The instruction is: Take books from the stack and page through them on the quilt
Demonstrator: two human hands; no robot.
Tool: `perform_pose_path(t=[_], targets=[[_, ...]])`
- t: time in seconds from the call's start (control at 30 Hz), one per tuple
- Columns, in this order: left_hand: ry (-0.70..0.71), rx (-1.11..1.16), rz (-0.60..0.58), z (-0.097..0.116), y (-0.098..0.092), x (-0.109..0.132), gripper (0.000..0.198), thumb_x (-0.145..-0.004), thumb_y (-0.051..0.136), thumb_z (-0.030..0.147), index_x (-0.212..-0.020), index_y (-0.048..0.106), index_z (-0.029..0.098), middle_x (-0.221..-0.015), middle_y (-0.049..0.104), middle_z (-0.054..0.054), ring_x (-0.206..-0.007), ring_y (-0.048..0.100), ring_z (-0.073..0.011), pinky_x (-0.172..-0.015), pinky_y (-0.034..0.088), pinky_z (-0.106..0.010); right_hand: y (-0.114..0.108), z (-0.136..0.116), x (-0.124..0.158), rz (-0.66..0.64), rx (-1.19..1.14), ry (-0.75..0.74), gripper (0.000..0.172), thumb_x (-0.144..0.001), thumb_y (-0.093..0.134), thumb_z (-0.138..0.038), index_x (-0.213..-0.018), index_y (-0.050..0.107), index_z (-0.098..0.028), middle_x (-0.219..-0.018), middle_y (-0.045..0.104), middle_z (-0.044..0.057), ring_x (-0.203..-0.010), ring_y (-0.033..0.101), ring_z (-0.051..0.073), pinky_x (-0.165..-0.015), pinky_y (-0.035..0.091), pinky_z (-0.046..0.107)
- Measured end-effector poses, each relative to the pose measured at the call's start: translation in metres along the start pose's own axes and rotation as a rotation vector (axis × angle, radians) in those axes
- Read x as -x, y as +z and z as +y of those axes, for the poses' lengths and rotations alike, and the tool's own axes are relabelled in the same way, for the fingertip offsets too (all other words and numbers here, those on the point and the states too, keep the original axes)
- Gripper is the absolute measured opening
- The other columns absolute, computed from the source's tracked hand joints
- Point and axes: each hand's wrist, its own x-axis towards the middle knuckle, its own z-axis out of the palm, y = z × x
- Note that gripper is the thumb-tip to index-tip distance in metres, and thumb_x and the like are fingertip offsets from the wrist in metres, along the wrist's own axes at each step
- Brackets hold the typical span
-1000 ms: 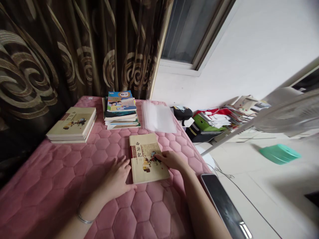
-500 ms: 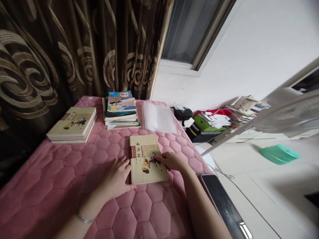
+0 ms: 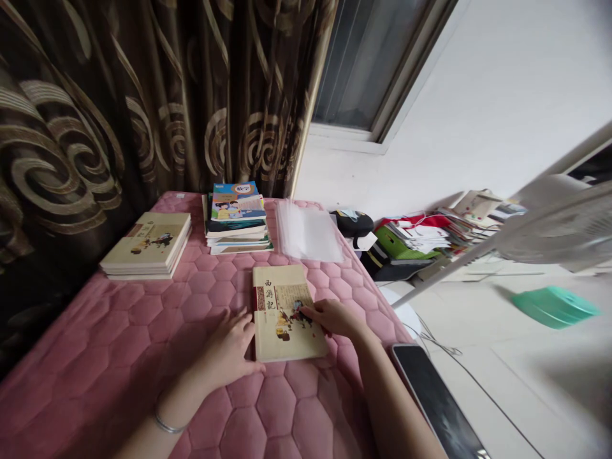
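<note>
A cream paperback book (image 3: 287,341) with a picture and dark Chinese characters on its cover lies flat on the pink quilted mattress (image 3: 143,344). My right hand (image 3: 337,319) grips its right edge, thumb on the cover, the other fingers partly hidden at the side. Along the book's left edge rests my left hand (image 3: 234,347), fingers spread, thumb near the lower corner. A clear plastic sheet seems to lie under or below the book; its outline is faint. Further left is a stack of similar cream books (image 3: 148,245).
Behind the book stand a pile of textbooks (image 3: 238,220) and clear plastic covers (image 3: 310,233). A phone-like dark device (image 3: 435,401) lies at the mattress's right edge. A fan (image 3: 564,223), cables and a green plastic stool (image 3: 554,306) are on the right. A patterned curtain (image 3: 157,95) hangs behind.
The view has shifted slightly, so everything appears a little lower and further right. Both hands keep their places at the book, which stays flat.
</note>
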Motion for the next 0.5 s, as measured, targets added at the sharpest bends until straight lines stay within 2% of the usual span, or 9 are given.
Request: perform_pose_path(t=[0.17, 0.33, 0.5], targets=[[0.011, 0.014, 0.023, 0.0003, 0.0005, 0.0016, 0.062, -0.061, 0.08, 0.047, -0.113, 0.057, 0.022, -0.132, 0.057, -0.013, -0.13, 0.045, -0.0324, -0.11, 0.028, -0.058, 0.0035, 0.0007, -0.0021, -0.008, -0.035, 0.003, 0.056, -0.089, 0.036, -0.064, -0.071, 0.061, -0.018, -0.059, 0.066, 0.005, -0.05, 0.061, 0.015, -0.045, 0.038, 0.023], [0.038, 0.024, 0.049, -0.0014, 0.0015, 0.0026, 0.061, -0.06, 0.081, 0.045, -0.112, 0.057, 0.023, -0.133, 0.057, -0.012, -0.129, 0.046, -0.0314, -0.11, 0.03, -0.056, 0.0031, 0.0003, -0.0017, -0.012, -0.051, -0.007, 0.055, -0.089, 0.038, -0.064, -0.072, 0.062, -0.018, -0.06, 0.066, 0.005, -0.049, 0.06, 0.014, -0.044, 0.039, 0.022], [0.058, -0.01, 0.053, 0.0035, -0.0033, 0.0016, 0.058, -0.063, 0.08, 0.043, -0.112, 0.057, 0.021, -0.129, 0.06, -0.013, -0.122, 0.052, -0.0309, -0.105, 0.038, -0.053, 0.0049, 0.0041, -0.0042, 0.003, -0.059, -0.006, 0.051, -0.089, 0.04, -0.061, -0.074, 0.062, -0.017, -0.059, 0.066, 0.005, -0.049, 0.059, 0.014, -0.044, 0.037, 0.022]])
